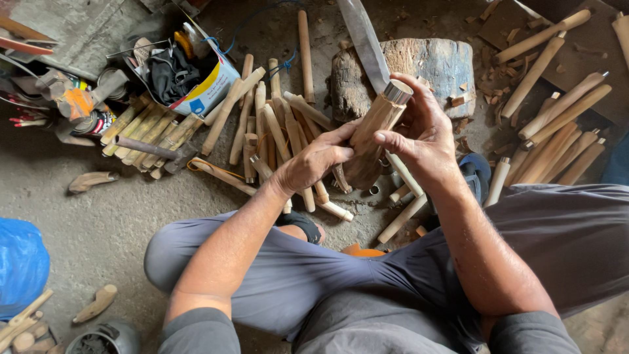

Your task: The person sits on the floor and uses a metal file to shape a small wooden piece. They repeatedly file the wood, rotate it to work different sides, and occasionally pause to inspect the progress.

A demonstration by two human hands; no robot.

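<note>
A tapered wooden handle [369,141] with a metal ring [398,92] on its upper end is held up over my lap. My left hand [314,160] grips its lower, thicker part from the left. My right hand [422,134] wraps the upper part, thumb along the side and fingers near the ring. A long metal blade [363,39] juts up past the ring, leaning on a wooden block [436,65] behind. I sit cross-legged on the ground in grey trousers.
Several wooden handles lie in a pile [275,124] ahead and another heap [557,137] at right. A cardboard box of rags and tools [180,72] stands at upper left. A hammer [147,147] lies by it. A blue bag [23,262] sits at left.
</note>
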